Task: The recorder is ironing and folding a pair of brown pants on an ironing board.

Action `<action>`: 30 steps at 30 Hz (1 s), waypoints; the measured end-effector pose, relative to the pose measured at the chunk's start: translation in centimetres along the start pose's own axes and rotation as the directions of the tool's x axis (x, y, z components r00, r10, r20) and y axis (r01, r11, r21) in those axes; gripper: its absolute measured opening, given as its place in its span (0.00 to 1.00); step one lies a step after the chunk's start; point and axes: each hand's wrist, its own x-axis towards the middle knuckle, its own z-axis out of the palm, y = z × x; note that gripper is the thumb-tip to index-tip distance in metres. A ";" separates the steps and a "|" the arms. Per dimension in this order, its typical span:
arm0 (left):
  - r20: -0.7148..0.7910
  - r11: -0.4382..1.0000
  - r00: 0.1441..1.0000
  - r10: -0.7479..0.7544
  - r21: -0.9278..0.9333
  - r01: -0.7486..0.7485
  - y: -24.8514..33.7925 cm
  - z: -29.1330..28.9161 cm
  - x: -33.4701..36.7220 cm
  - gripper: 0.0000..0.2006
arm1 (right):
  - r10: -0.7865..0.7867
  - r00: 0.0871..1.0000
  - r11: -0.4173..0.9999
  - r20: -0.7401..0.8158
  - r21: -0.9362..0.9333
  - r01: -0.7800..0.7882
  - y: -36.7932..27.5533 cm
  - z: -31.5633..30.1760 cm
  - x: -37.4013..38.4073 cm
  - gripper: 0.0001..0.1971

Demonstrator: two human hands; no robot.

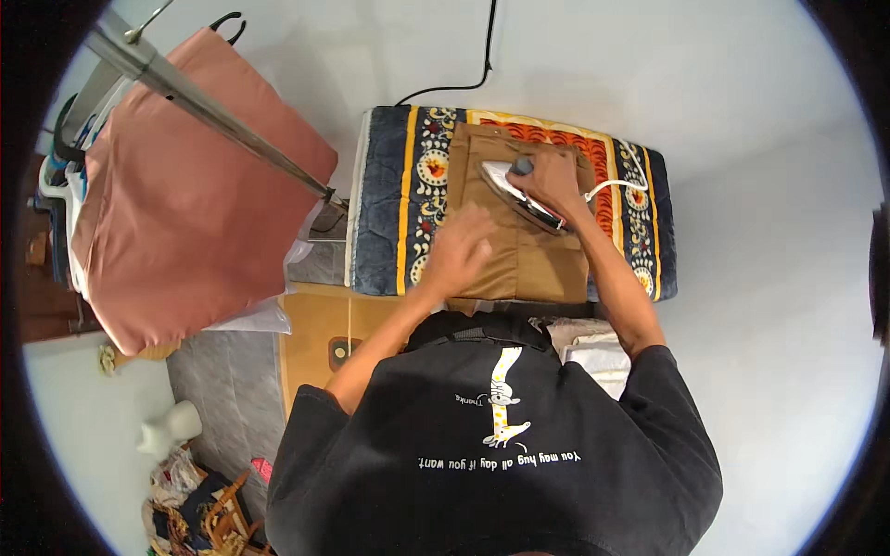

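Observation:
My right hand (pixel 553 179) is wrapped round the handle of a clothes iron (pixel 525 202), which rests on a brown garment (pixel 505 255). The iron's tip points up and to the left, and its white cord runs off to the right. The garment lies flat over a blanket (pixel 382 204) patterned in dark blue, yellow and orange. To the left of the iron, my left hand (pixel 460 248) is over the garment's left edge. Its fingers are apart with nothing in them, and slightly smeared by motion. Whether it touches the cloth I cannot tell.
A pink cloth (pixel 199 195) hangs with other clothes on a metal rail (pixel 222 120) at the left. Folded pale cloths (pixel 598 361) lie below the ironing surface. A black cable (pixel 445 89) runs along the wall behind. Clutter (pixel 199 510) lies on the floor at lower left.

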 end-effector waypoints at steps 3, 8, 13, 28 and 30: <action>-0.178 0.981 0.975 -0.134 -0.166 0.104 -1.6 -1.4 6.3 0.16 | -0.249 0.966 0.966 0.067 -0.056 0.253 1.4 0.0 -4.2 0.31; 0.185 0.929 0.977 0.104 0.332 -0.162 -6.9 6.5 10.8 0.26 | -0.499 0.831 0.866 0.246 0.099 0.491 -1.9 -2.2 -10.9 0.25; 0.278 0.872 0.959 0.058 0.453 -0.184 -9.7 9.2 10.7 0.29 | -0.575 0.783 0.813 0.237 0.063 0.578 1.4 -1.6 -17.6 0.25; 0.303 0.925 0.953 -0.029 0.369 -0.089 -0.4 5.5 -2.4 0.41 | 0.225 0.952 0.974 -0.209 0.035 -0.222 1.1 0.6 -12.8 0.28; 0.306 0.906 0.951 -0.033 0.411 -0.101 -0.4 5.6 -2.6 0.42 | 0.415 0.902 0.906 -0.119 -0.031 -0.422 0.4 0.3 -9.6 0.28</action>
